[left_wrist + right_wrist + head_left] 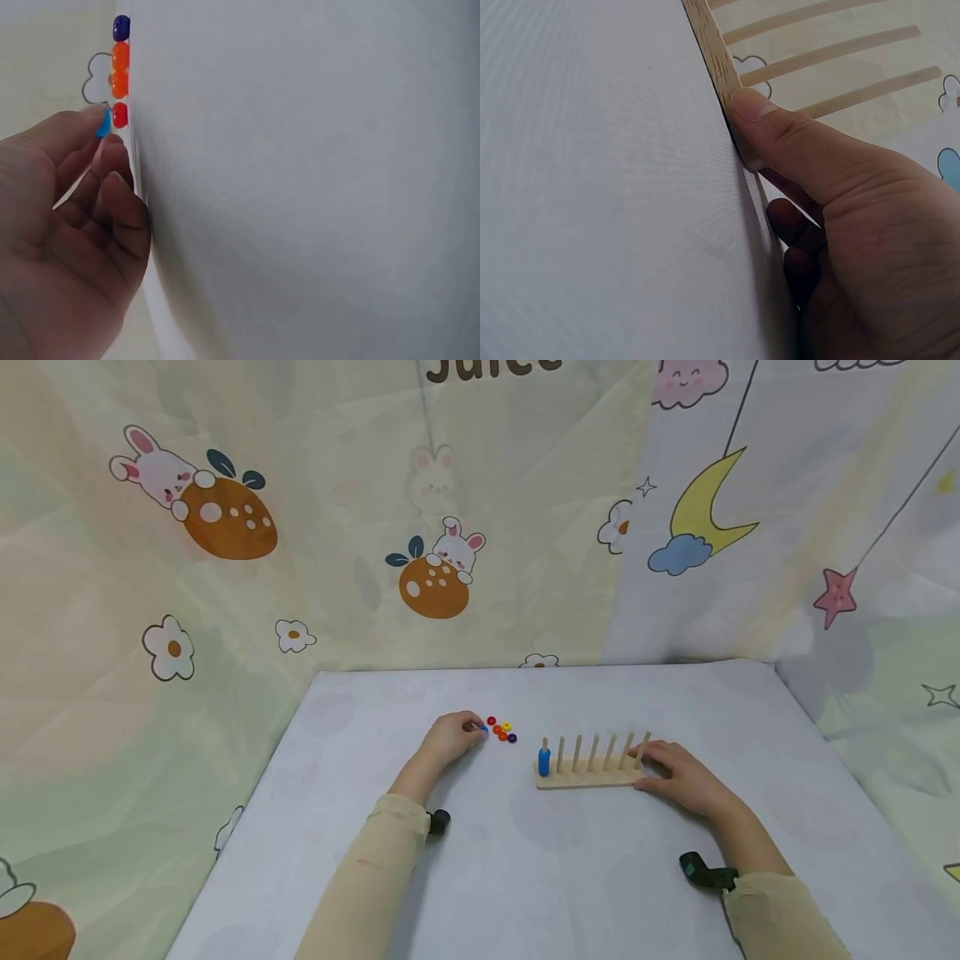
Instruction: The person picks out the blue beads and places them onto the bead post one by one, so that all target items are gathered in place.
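My left hand [456, 737] pinches a blue bead [103, 124] between thumb and fingertip, close over the table. Just beyond it lies a small group of loose beads: red [491, 721], orange [497, 729], yellow [507, 727] and dark purple [512, 738]. To their right stands a wooden peg rack [588, 781] with a row of upright pegs. Several blue beads [543, 762] are stacked on its leftmost peg; the other pegs are bare. My right hand [678, 777] grips the rack's right end, with the thumb on the front edge of the base and the fingers behind.
A white cloth covers the table [555, 877]. Behind it and at the sides hangs a printed curtain [525, 527] with rabbits, flowers and a moon. A black wrist camera [438, 822] sits on the left sleeve, another camera [707, 872] on the right.
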A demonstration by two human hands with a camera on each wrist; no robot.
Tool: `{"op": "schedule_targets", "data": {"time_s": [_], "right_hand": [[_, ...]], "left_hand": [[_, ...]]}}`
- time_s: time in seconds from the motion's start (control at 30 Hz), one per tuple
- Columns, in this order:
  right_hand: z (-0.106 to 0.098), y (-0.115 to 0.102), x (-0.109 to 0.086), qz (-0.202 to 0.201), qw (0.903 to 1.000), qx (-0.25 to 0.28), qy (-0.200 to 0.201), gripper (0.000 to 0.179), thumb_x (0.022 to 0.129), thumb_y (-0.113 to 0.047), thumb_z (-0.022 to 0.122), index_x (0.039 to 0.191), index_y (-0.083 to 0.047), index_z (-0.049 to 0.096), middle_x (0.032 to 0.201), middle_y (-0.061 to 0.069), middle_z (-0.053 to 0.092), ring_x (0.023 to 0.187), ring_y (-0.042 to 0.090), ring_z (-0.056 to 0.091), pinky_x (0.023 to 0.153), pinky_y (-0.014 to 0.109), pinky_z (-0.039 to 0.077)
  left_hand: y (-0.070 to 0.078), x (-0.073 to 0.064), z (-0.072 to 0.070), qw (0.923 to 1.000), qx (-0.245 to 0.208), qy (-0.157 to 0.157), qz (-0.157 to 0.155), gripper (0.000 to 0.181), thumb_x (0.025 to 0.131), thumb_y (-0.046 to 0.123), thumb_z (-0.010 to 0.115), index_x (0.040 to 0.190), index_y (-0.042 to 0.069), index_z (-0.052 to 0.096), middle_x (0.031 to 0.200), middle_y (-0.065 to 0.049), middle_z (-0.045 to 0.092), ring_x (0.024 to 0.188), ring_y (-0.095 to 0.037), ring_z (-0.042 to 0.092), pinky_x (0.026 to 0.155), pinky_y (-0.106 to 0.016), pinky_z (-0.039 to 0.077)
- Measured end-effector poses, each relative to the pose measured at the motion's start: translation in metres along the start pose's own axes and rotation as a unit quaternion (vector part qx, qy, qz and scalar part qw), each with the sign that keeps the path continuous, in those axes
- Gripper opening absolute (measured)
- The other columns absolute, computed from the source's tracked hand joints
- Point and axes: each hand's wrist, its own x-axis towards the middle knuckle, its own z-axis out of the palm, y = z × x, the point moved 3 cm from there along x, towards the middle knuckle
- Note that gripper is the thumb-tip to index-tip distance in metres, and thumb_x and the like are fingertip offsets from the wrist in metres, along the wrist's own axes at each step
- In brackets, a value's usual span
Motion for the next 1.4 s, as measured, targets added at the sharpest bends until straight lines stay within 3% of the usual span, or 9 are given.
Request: {"op": "schedule_targets", "data": {"time_s": [0.23, 0.47, 0.63, 0.93, 1.17, 1.4], "right_hand": [[0.001, 0.001, 0.000, 0.000, 1.0000, 0.003, 0.000, 0.053, 0.085, -0.043, 0.075, 0.130, -0.018, 0.061, 0.136, 0.011, 0.057, 0.129, 0.034, 0.044, 0.105, 0.058, 0.034], [0.001, 0.000, 0.000, -0.002, 1.0000, -0.001, 0.001, 0.053, 0.085, -0.042, 0.075, 0.130, -0.017, 0.061, 0.136, 0.011, 0.057, 0.128, 0.033, 0.044, 0.104, 0.057, 0.034], [0.000, -0.001, -0.001, -0.008, 1.0000, -0.003, 0.000, 0.052, 0.085, -0.040, 0.076, 0.130, -0.016, 0.061, 0.136, 0.011, 0.057, 0.128, 0.033, 0.044, 0.104, 0.057, 0.034], [0.000, -0.001, -0.001, 0.002, 1.0000, 0.003, -0.002, 0.053, 0.086, -0.041, 0.075, 0.130, -0.016, 0.061, 0.136, 0.012, 0.056, 0.130, 0.035, 0.043, 0.105, 0.059, 0.033], [0.000, 0.000, 0.000, -0.002, 1.0000, 0.001, 0.001, 0.053, 0.085, -0.042, 0.075, 0.130, -0.016, 0.061, 0.136, 0.012, 0.056, 0.129, 0.034, 0.044, 0.105, 0.058, 0.033], [-0.001, -0.001, -0.001, -0.003, 1.0000, 0.001, 0.000, 0.054, 0.085, -0.042, 0.075, 0.130, -0.016, 0.061, 0.137, 0.014, 0.055, 0.130, 0.036, 0.043, 0.106, 0.059, 0.033]], "left_hand": [[0.017, -0.011, -0.010, 0.9989, -0.006, 0.005, 0.046, 0.022, 0.095, 0.031, 0.066, 0.114, 0.019, 0.069, 0.103, 0.004, 0.068, 0.093, -0.015, 0.061, 0.076, -0.029, 0.052], [0.038, -0.020, -0.017, 0.9979, -0.021, 0.001, 0.061, 0.020, 0.094, 0.034, 0.067, 0.112, 0.027, 0.069, 0.106, 0.009, 0.068, 0.094, -0.015, 0.060, 0.073, -0.028, 0.053], [0.061, -0.030, -0.019, 0.9940, -0.021, -0.011, 0.106, 0.020, 0.095, 0.036, 0.066, 0.113, 0.028, 0.069, 0.103, 0.010, 0.068, 0.092, -0.014, 0.060, 0.074, -0.028, 0.052], [0.099, -0.051, -0.019, 0.9796, -0.005, -0.029, 0.199, 0.024, 0.097, 0.036, 0.064, 0.117, 0.023, 0.069, 0.102, 0.009, 0.069, 0.085, -0.007, 0.061, 0.071, -0.024, 0.052], [0.113, -0.054, -0.011, 0.9735, 0.012, -0.040, 0.225, 0.024, 0.098, 0.035, 0.062, 0.118, 0.023, 0.068, 0.105, 0.009, 0.068, 0.087, -0.007, 0.060, 0.072, -0.022, 0.051], [0.115, -0.053, -0.003, 0.9706, 0.029, -0.045, 0.235, 0.025, 0.098, 0.035, 0.061, 0.119, 0.023, 0.068, 0.109, 0.009, 0.068, 0.089, -0.006, 0.060, 0.072, -0.020, 0.051]]}}
